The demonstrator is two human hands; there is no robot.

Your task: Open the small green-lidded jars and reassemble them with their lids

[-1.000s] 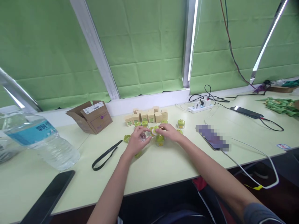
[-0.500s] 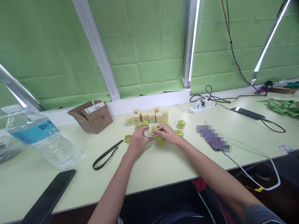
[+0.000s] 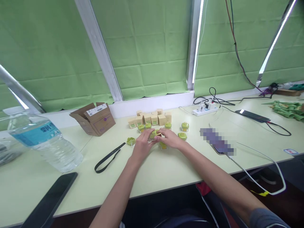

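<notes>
In the head view, my left hand (image 3: 142, 143) is closed around a small clear jar with a green lid (image 3: 152, 134). My right hand (image 3: 169, 138) grips the same jar from the other side, its fingers at the lid. Both hands partly hide the jar. Just below them stands another green-lidded jar (image 3: 162, 145), partly covered by my right hand. A loose green lid (image 3: 182, 136) lies to the right, and an open green piece (image 3: 130, 141) is left of my left hand. Several similar jars stand around, one of them a jar (image 3: 185, 126) at the right.
Several small tan boxes (image 3: 154, 119) stand behind the jars. An open cardboard carton (image 3: 99, 120), a black strap (image 3: 106, 158), a large water bottle (image 3: 47, 139) and a dark phone (image 3: 51, 199) are on the left. Rightward are a power strip (image 3: 205, 109), cables and another phone (image 3: 252, 116).
The clear jar in my left hand and the green lid in my right hand were apart; now they are together between my hands. Both hands have moved closer to each other.
</notes>
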